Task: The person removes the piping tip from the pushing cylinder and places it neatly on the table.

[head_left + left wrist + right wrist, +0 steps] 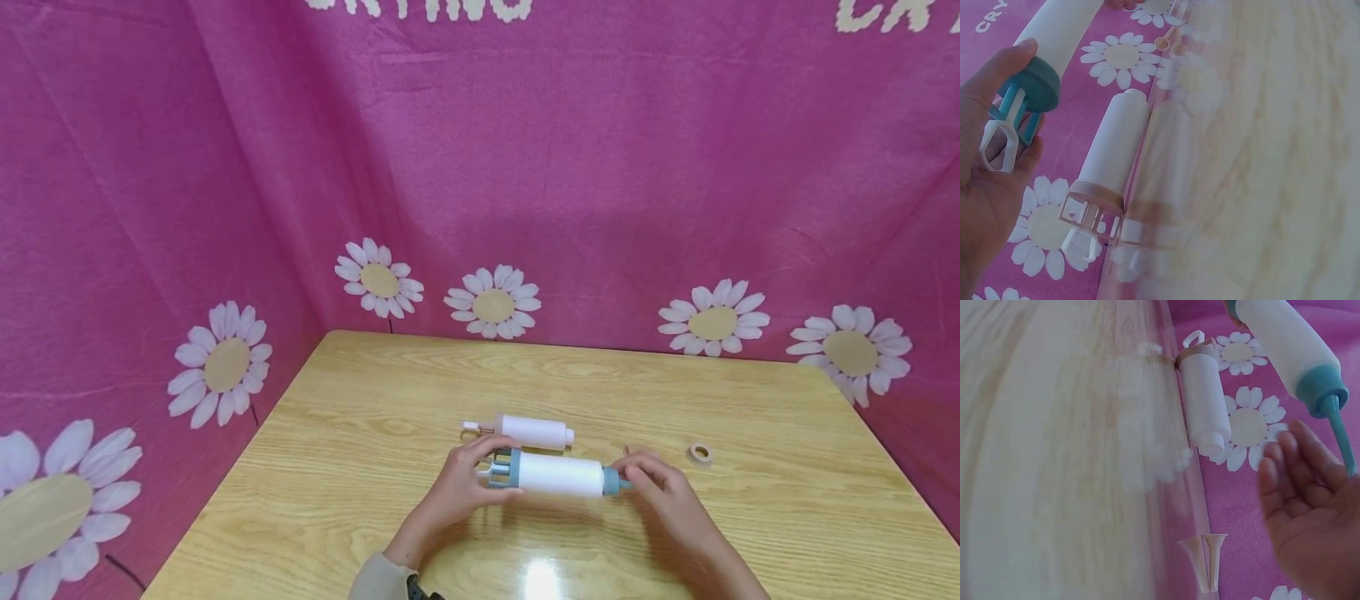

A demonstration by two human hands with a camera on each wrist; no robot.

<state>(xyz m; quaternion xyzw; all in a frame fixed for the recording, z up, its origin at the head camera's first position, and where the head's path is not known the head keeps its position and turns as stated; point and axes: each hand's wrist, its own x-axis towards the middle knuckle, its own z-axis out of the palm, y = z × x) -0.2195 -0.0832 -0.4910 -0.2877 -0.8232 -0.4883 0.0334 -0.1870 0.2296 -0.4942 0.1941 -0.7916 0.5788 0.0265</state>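
A large white icing syringe [561, 475] with a teal collar and a teal nozzle [1338, 431] lies level above the table. My left hand [468, 479] grips its collar end, the thumb on the teal collar [1035, 87]. A white pull loop [1000, 147] sticks out between the teal struts by my palm. At the nozzle end is my right hand [663, 492]; its fingers are loosely bent beside the tip [1310, 500]. The right thumb is out of the right wrist view, and I see no clear pinch on the nozzle.
Just behind lies a second white syringe [534, 432] with a pinkish-beige collar [1099, 197]. To the right, a small beige funnel-shaped nozzle [1215, 562] stands wide end up on the glossy wooden table [360, 392]. A pink flowered cloth [600, 208] hangs around the table.
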